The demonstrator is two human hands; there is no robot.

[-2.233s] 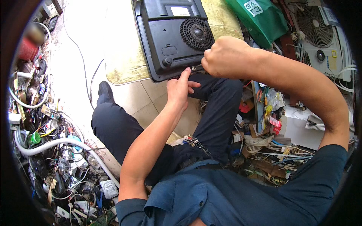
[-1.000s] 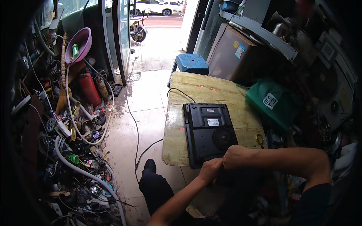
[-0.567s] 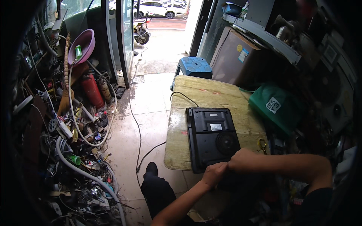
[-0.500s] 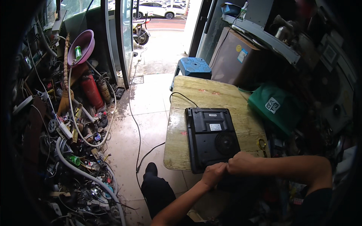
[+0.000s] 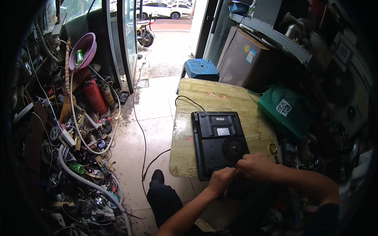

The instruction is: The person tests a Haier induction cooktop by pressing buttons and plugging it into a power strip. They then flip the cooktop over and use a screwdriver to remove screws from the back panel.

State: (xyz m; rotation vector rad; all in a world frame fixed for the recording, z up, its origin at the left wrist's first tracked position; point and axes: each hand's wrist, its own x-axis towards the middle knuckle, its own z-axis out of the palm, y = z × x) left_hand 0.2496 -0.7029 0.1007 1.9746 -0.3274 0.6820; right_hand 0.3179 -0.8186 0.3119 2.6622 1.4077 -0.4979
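A black induction cooker [image 5: 212,149] lies with its underside up on a wooden tabletop [image 5: 185,129], showing a round fan grille and pale labels. Its black cord [image 5: 185,96] leaves from the far edge. At the near edge of the cooker, my left hand [image 5: 220,181] is closed, fingers curled. Just right of it, my right hand [image 5: 258,166] is closed too, close against the left one at the cooker's near right corner. Whatever is between the fingers is too small or hidden to make out.
A yellow tape roll or ring-shaped tool [image 5: 273,149] lies at the table's right edge, near a green bag [image 5: 283,110]. Beyond the table stands a blue stool [image 5: 201,70]. Piled parts and hoses [image 5: 90,157] cover the floor at left, near a red fire extinguisher [image 5: 94,96].
My right hand has shifted slightly right and tilted, its wrist now lower. My left hand stays at the near edge with a small turn. The cooker stays in place on the table.
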